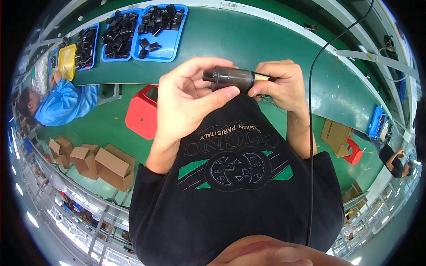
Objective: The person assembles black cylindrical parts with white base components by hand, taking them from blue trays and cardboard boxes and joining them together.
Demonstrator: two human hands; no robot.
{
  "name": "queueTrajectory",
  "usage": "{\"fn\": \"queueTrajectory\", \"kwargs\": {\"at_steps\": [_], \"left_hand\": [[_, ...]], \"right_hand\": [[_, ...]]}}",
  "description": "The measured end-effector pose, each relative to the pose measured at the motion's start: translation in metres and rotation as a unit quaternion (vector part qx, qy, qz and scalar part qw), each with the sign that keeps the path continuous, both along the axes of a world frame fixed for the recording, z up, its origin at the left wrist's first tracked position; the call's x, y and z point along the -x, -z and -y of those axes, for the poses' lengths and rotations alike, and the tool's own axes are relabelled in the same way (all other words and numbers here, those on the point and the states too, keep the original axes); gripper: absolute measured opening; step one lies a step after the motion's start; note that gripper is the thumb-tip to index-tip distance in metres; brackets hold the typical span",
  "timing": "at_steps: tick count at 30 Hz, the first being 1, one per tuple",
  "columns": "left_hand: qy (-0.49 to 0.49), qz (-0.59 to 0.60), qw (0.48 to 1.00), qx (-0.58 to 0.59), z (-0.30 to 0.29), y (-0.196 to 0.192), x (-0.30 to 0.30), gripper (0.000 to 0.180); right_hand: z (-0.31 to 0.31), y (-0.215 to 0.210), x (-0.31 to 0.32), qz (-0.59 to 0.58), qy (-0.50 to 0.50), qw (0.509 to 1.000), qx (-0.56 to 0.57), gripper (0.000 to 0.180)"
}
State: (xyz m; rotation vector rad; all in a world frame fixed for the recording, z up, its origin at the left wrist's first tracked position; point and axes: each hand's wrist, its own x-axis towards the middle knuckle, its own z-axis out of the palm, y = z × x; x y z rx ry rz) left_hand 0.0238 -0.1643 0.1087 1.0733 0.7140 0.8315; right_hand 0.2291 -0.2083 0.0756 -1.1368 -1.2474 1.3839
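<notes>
My left hand (188, 95) is closed round a dark see-through plastic cylinder (235, 79) with a narrower, stepped black end pointing left. The thumb presses its near side and the fingers sit behind it. At the cylinder's right end, my right hand (280, 84) is closed in a pinch. A pale, pointed piece (261, 76) shows between those fingers and the cylinder, with a thin dark strip beside it; its exact kind is hard to make out. Both hands are raised in front of my chest, near the bench edge.
A green-topped bench (222, 35) curves across the far side. Blue trays (171, 54) of small black parts and a yellow tray (66, 62) stand at far left, near a person in blue (66, 104). A black cable (312, 133) hangs at right. Red stool (141, 113) and cartons (113, 166) stand below.
</notes>
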Motion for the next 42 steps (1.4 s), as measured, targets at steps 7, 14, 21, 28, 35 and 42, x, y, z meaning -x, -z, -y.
{"fn": "queueTrajectory", "kwargs": {"at_steps": [7,14,21,28,35,42], "left_hand": [[0.082,-0.067,0.99,0.091,-0.005,-0.002,0.0,0.037],[0.038,-0.053,0.993,0.096,0.0,0.006,-0.009,0.038],[0.028,-0.109,0.985,0.132,-0.035,0.056,-0.004,0.039],[-0.052,-0.173,0.961,0.208,-0.054,0.158,0.02,0.054],[-0.138,-0.642,0.737,-0.159,-0.126,0.265,0.122,0.049],[-0.147,-0.734,0.634,-0.193,-0.18,0.324,0.178,0.044]], "right_hand": [[-0.001,-0.006,-0.005,-0.018,-0.039,0.993,0.111,0.016],[-0.01,0.0,-0.011,-0.012,-0.071,0.989,0.128,0.017],[-0.042,0.054,-0.007,-0.024,-0.108,0.985,0.131,0.016],[-0.104,0.158,-0.019,0.157,-0.059,0.975,0.147,0.028],[-0.19,0.289,-0.164,0.548,0.25,0.797,-0.04,0.029],[-0.224,0.339,-0.187,0.722,0.292,0.621,0.088,0.054]]}}
